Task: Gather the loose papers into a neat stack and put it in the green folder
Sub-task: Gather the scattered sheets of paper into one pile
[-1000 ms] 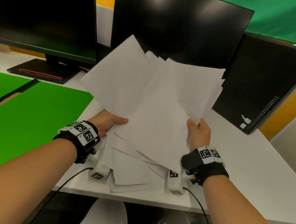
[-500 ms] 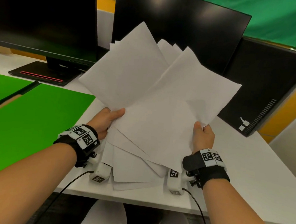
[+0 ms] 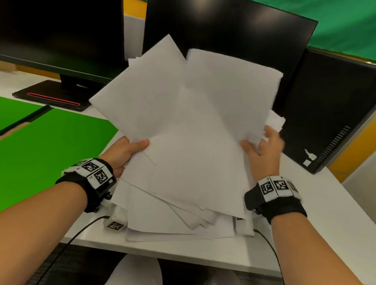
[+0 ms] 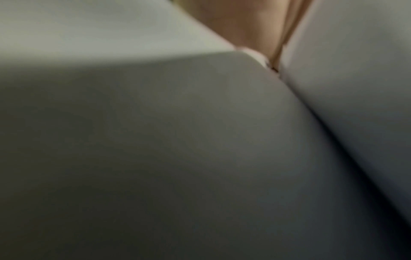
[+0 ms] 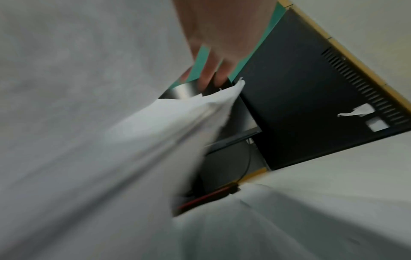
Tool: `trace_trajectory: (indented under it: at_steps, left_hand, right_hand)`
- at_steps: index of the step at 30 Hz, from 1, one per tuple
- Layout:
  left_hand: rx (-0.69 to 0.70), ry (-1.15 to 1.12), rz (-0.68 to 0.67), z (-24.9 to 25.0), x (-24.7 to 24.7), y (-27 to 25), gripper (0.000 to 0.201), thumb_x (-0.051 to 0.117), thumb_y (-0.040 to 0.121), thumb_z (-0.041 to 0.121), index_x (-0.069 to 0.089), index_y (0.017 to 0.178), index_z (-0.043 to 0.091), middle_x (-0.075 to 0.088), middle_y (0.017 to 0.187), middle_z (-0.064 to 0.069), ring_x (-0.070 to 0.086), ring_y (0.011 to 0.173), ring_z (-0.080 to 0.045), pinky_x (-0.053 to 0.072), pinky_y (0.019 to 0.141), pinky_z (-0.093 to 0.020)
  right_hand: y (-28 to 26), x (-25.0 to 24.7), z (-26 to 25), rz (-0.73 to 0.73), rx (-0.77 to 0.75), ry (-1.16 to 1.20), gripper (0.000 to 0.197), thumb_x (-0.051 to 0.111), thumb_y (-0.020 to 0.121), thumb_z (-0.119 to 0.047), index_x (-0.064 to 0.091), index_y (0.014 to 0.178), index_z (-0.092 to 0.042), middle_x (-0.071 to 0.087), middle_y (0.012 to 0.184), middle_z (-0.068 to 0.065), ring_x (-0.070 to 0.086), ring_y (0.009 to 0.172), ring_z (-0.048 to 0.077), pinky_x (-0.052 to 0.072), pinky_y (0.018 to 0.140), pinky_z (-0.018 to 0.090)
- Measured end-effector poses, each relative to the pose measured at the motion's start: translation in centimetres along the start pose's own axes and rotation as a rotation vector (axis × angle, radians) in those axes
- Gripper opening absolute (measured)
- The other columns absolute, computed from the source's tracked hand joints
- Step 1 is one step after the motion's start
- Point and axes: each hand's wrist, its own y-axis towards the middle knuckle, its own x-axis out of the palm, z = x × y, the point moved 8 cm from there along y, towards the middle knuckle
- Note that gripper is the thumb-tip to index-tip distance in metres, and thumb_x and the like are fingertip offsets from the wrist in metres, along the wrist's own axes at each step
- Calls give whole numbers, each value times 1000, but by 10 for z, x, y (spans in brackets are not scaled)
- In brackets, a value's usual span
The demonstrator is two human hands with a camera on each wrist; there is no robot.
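A loose, fanned bundle of white papers [image 3: 190,128] is held tilted up over the white table [image 3: 313,225]. Its lowest sheets [image 3: 173,229] reach down to near the table's front edge. My left hand [image 3: 128,152] grips the bundle's left side, thumb on top. My right hand [image 3: 263,148] is blurred at the right edge, thumb on the front sheet and fingers stretched out alongside. In the right wrist view those fingers [image 5: 211,70] look straight beside the papers [image 5: 155,140]. The left wrist view shows only blurred papers [image 4: 177,140]. The green folder [image 3: 42,150] lies open at left.
Two dark monitors [image 3: 229,30] [image 3: 51,16] stand behind the papers, the left one on a black base [image 3: 52,98]. A black computer case [image 3: 338,111] stands at the back right. Cables hang from both wrists over the table's front edge.
The sheets have swung more upright and closer together. My right hand has slid up and right along the bundle's edge, its fingers straightening; the left hand keeps its grip.
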Motion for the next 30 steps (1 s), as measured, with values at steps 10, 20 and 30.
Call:
trace_trajectory:
  at_steps: [10,20,30]
  left_hand:
    - [36,65,-37,7,7,-8,16,49,93,6,61,96,17,77,74,8,72,69,-7,58,64,-20]
    - [63,57,-6,9,-7,-10,23,55,89,3,62,103,20,77,84,2,73,71,-14,61,65,-28]
    - [147,-50,28,27,-2,-8,22,48,92,1,57,101,19,72,86,2,72,63,-5,57,54,-21]
  right_hand:
    - [33,57,-24,-412,173,-192,67,74,77,-18,40,135,-9,54,132,13,51,122,31,40,95,31]
    - [37,7,11,35,513,80,43,58,87,-9,47,127,2,58,126,17,57,110,33,42,80,22]
    - [-18,41,38,-198,740,594,43,70,81,-14,58,121,0,67,115,16,66,100,32,57,80,37]
